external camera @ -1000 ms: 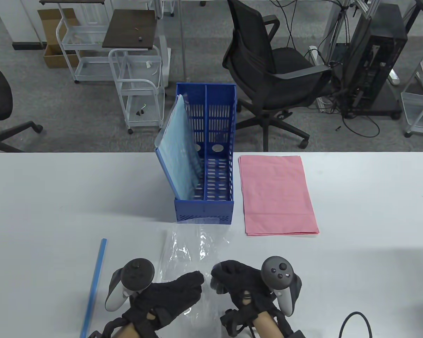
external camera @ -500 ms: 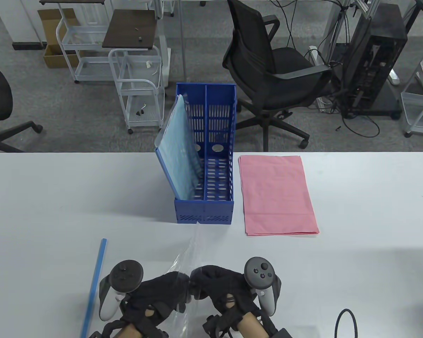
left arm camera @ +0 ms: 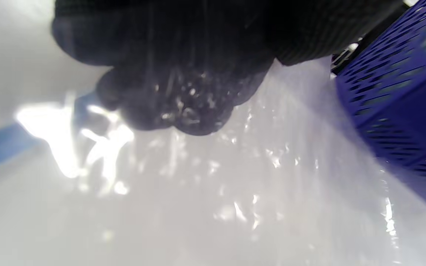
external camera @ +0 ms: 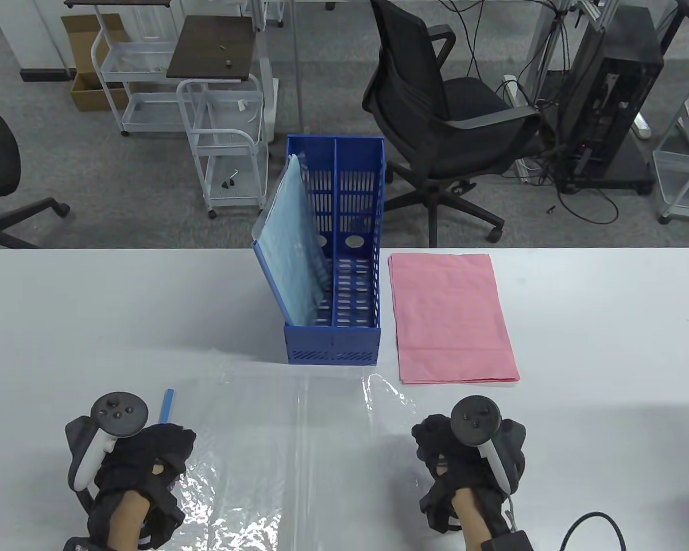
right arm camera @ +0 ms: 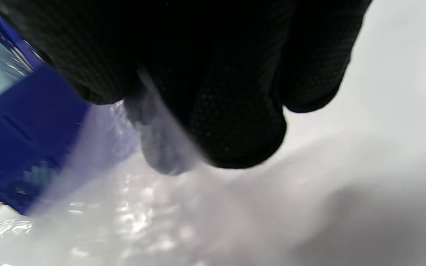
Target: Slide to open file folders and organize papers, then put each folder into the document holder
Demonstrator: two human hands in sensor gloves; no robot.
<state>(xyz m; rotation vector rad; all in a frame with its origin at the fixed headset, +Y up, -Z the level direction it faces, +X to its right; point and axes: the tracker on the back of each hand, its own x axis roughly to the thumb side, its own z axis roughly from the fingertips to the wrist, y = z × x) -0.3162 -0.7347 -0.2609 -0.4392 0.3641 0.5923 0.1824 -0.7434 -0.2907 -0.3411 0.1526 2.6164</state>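
Observation:
A clear plastic folder (external camera: 298, 447) lies spread open and flat on the white table (external camera: 63, 315), its crease running down the middle. My left hand (external camera: 175, 445) grips its left edge and my right hand (external camera: 428, 439) pinches its right edge. In the wrist views, curled fingers (left arm camera: 168, 92) sit behind the shiny film, and fingers (right arm camera: 216, 122) pinch a fold of it. The blue slide bar (external camera: 167, 400) lies by my left hand, mostly hidden. The blue document holder (external camera: 333, 344) stands behind, with a light blue folder (external camera: 293, 247) in its left compartment. Pink papers (external camera: 451, 318) lie right of the holder.
A black cable (external camera: 585, 525) loops at the table's near right corner. The holder's right compartment holds nothing. Beyond the far table edge stand a black office chair (external camera: 436, 115) and white wire carts (external camera: 229, 143).
My hands moved apart from the middle, left hand going left and right hand going right. The clear folder, bunched between them before, now lies spread wide open.

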